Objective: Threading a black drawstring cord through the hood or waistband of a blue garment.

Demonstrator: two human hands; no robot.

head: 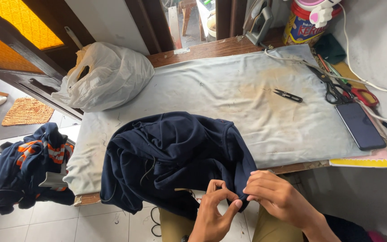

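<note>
In the head view, a navy garment (175, 157) lay bunched on the near edge of a padded table (229, 94), part of it spilling over the front toward the person's lap. Its bulk lay up and to the left of both hands; only a narrow edge of the cloth came down to them.

The left hand (213, 213) was curled, thumb and forefinger closed in a pinch on that edge. The right hand (276, 195) sat just beside it, to the right, fingers folded and gripping the same edge, the tips of the two hands almost touching. The pinched strip ran roughly up and down between them, from the fold on the table down to the fingertips. The two hands were about equally close to the cloth. The left came at it from below, the right from the side.

Farther off on the table, well apart from the hands, lay small thread snips (287, 95), to the upper right, nearer the right hand. Beyond them at the table's right end lay dark scissors (332, 87), red-handled scissors (364, 96) and a phone (360, 125), screen dark. A white plastic bag (106, 74) sat at the far left corner. Another dark garment with orange stripes (27, 166) hung off to the left of the table.
</note>
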